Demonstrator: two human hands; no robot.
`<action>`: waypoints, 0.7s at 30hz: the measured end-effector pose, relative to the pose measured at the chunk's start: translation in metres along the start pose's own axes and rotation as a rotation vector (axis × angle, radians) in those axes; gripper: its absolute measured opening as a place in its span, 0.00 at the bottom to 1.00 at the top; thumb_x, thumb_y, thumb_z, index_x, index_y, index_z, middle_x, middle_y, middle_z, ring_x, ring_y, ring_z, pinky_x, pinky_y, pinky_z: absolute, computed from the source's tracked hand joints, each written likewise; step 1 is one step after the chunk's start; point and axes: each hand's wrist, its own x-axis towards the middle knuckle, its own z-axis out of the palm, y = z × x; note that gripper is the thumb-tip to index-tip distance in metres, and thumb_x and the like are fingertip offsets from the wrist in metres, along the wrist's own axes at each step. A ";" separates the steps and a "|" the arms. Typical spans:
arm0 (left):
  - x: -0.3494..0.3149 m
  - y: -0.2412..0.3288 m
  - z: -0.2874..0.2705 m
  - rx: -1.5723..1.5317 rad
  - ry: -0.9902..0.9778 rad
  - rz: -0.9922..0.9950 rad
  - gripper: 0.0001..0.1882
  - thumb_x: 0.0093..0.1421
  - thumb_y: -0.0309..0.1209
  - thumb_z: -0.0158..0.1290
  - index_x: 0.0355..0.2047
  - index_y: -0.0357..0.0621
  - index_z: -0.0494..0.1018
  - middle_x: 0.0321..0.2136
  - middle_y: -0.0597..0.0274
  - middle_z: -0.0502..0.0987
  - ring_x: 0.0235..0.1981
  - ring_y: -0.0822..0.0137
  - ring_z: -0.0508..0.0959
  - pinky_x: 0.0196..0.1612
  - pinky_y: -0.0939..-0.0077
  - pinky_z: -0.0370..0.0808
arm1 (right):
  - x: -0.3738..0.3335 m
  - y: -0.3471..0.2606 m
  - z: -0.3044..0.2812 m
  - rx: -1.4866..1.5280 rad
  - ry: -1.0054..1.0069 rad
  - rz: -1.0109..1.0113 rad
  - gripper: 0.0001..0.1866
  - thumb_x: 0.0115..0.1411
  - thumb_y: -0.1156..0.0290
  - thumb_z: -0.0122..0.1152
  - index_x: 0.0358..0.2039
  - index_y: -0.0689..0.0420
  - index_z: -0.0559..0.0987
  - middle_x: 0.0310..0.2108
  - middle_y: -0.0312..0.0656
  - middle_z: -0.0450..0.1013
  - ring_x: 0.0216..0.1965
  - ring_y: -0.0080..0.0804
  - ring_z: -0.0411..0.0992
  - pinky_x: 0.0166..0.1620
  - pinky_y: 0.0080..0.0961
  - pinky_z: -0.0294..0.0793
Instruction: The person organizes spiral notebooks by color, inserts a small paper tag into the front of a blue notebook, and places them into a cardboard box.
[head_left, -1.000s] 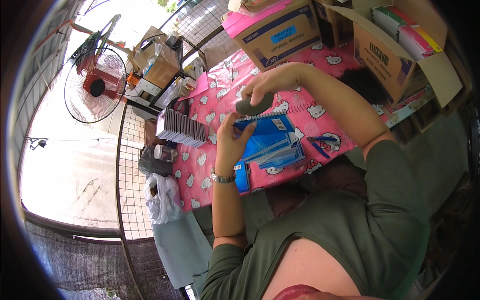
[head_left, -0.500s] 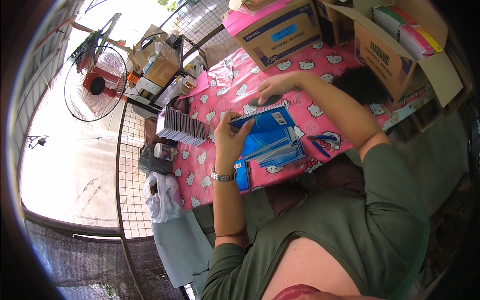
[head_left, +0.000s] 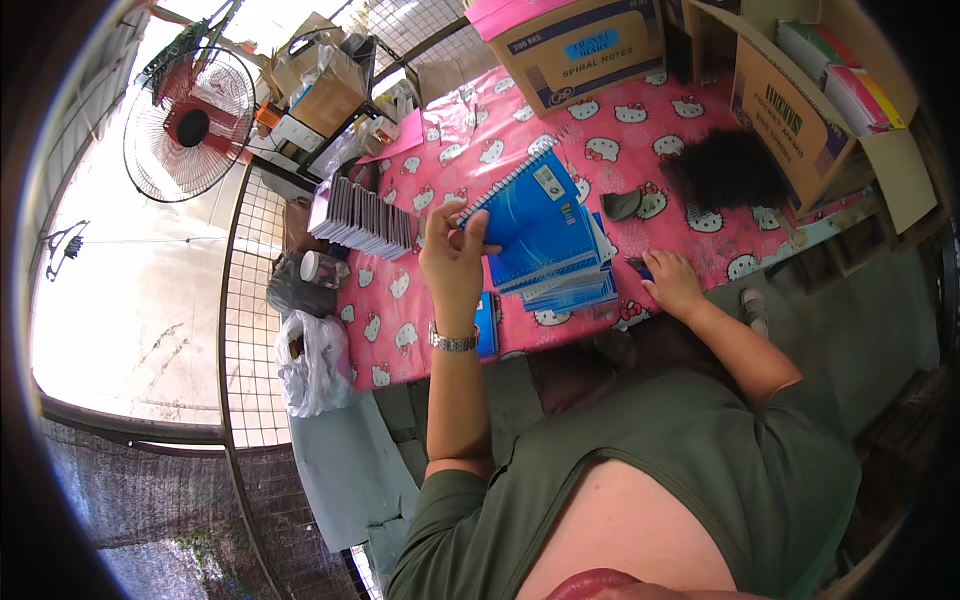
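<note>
My left hand point(head_left: 458, 250) pinches the spiral-bound edge of a blue notebook point(head_left: 540, 205), thumb on top. That notebook is tilted above a stack of similar blue spiral notebooks point(head_left: 575, 290). To the right, my right hand point(head_left: 672, 282) lies low over the table's near edge, fingers closed around blue-handled pliers point(head_left: 637, 265); only a small part of the tool shows past the fingertips. Behind that hand rests a dark grey, rounded piece point(head_left: 622, 205), its kind unclear. Another blue notebook point(head_left: 487, 325) sits by my left wrist, partly hidden.
A row of thin, dark-edged booklets point(head_left: 362, 222) stands at left on the pink tablecloth point(head_left: 400, 285). Cardboard boxes point(head_left: 590, 55) line the back, with an open box point(head_left: 790, 120) at right beside a black furry item point(head_left: 725, 175). Plastic bags point(head_left: 315, 365) and a fan point(head_left: 190, 125) are left.
My right hand has left the notebook's spiral and come down to the pliers. The grey piece now lies farther right on the table. The held notebook shows more of its cover.
</note>
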 end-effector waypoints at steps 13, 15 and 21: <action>-0.017 -0.007 0.005 0.008 -0.009 0.104 0.08 0.61 0.21 0.57 0.41 0.31 0.77 0.28 0.65 0.78 0.28 0.77 0.78 0.32 0.84 0.76 | 0.052 -0.181 -0.179 0.400 0.513 -0.562 0.27 0.53 0.59 0.66 0.52 0.56 0.77 0.47 0.43 0.72 0.49 0.43 0.68 0.55 0.41 0.65; -0.020 -0.021 -0.001 0.024 0.024 0.182 0.10 0.59 0.18 0.57 0.42 0.32 0.78 0.30 0.64 0.79 0.31 0.77 0.78 0.33 0.84 0.75 | 0.053 -0.186 -0.178 0.345 0.498 -0.593 0.27 0.52 0.60 0.67 0.52 0.57 0.77 0.47 0.42 0.72 0.47 0.41 0.69 0.53 0.41 0.66; -0.024 -0.011 0.000 0.201 0.232 0.396 0.13 0.53 0.15 0.59 0.40 0.33 0.79 0.31 0.58 0.79 0.31 0.71 0.78 0.34 0.79 0.76 | 0.051 -0.188 -0.191 0.323 0.497 -0.655 0.25 0.53 0.65 0.66 0.52 0.56 0.77 0.45 0.41 0.73 0.44 0.41 0.70 0.49 0.39 0.69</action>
